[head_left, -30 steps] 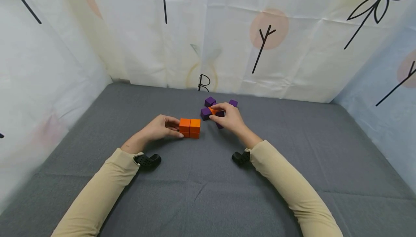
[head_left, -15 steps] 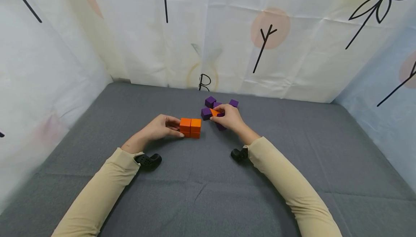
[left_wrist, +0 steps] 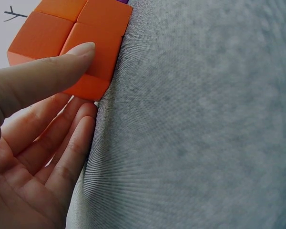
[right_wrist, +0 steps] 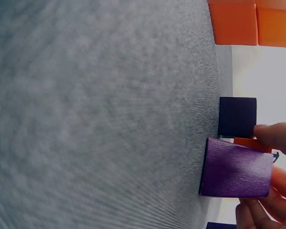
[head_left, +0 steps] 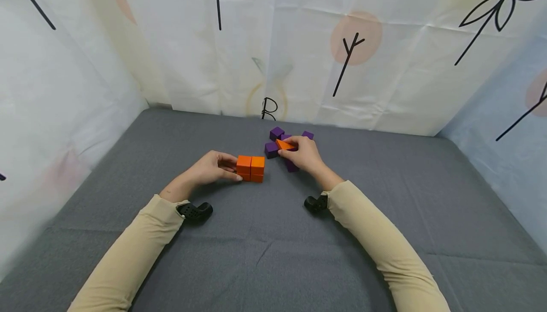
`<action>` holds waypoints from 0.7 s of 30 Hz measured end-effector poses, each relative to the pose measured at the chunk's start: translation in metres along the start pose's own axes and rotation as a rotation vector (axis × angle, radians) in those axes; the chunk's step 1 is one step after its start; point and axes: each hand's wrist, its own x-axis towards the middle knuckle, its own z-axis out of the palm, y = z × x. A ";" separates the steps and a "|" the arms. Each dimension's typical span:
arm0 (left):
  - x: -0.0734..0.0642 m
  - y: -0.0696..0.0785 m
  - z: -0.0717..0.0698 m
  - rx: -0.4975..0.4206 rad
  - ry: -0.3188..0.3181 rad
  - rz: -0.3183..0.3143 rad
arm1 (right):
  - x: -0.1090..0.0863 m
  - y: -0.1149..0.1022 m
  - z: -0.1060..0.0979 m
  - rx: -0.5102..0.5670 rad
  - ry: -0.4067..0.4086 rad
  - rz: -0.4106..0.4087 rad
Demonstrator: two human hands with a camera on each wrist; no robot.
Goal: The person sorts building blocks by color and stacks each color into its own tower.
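Note:
Orange cubes stand two wide and two high as a stack (head_left: 250,168) on the grey cloth. My left hand (head_left: 211,167) holds the stack at its left side; in the left wrist view the thumb (left_wrist: 78,55) lies across the near face and the other fingers are partly hidden behind. My right hand (head_left: 305,154) pinches an orange triangular block (head_left: 285,145) between thumb and fingers, among several purple blocks. One purple cube (head_left: 271,150) sits left of those fingertips. In the right wrist view a purple block (right_wrist: 236,169) hides most of the orange piece.
More purple blocks lie around the right hand: a cube (head_left: 276,133) behind, another (head_left: 307,135) at the back right, and one (head_left: 292,165) in front. A grey cloth (head_left: 256,264) covers the table, with printed white curtains (head_left: 192,65) behind it.
The orange triangular block shows more clearly between the right fingers and appears slightly raised or turned. My left hand and the orange stack have stayed put.

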 end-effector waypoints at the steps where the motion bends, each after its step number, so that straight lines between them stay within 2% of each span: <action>1: 0.000 0.000 0.000 -0.003 0.000 -0.001 | 0.000 0.000 0.000 0.006 0.007 -0.004; 9: -0.001 0.002 0.000 -0.007 -0.001 -0.004 | -0.004 -0.006 -0.006 0.037 0.049 -0.044; 21: -0.002 0.003 0.000 -0.011 0.002 -0.011 | -0.013 -0.015 -0.004 0.130 0.122 -0.237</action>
